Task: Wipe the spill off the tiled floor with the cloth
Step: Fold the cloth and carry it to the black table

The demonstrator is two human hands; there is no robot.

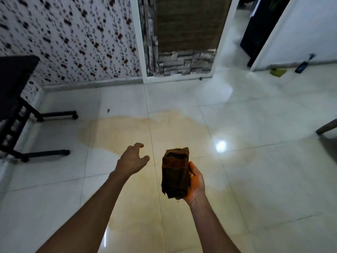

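Note:
A wide, pale yellowish-brown spill [127,136] spreads over the glossy white tiled floor [264,170], from the middle of the view down toward me. My right hand [196,181] holds a folded dark brown and reddish cloth [175,172] upright, above the spill. My left hand [132,159] hovers just left of the cloth with its fingers spread, touching nothing. Both forearms reach in from the bottom of the view.
A black table [14,77] on a wheeled frame [54,115] stands at the left, against floral wallpaper. A stone-pattern panel [184,52] and an open doorway lie ahead. A green rag [277,72] and a dark bottle [302,65] lie far right. A furniture leg [326,127] pokes in at the right edge.

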